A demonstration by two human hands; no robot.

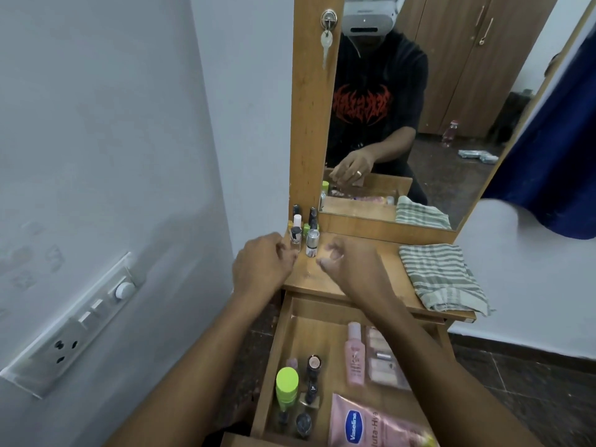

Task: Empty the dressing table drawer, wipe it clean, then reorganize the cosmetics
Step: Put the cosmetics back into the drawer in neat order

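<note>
Emptying step, partway; drawer point(274, 366) open w/ cosmetics point(354, 359) inside; bottles point(312, 241) stand on tabletop point(395, 269); R hand point(351, 262) loosely curled, empty; L hand point(264, 262) by bottles, grip unclear; next: lift more out.

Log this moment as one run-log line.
drawer open, cosmetics inside; left hand at tabletop bottles, grip unclear; right hand empty, loosely curled
</note>
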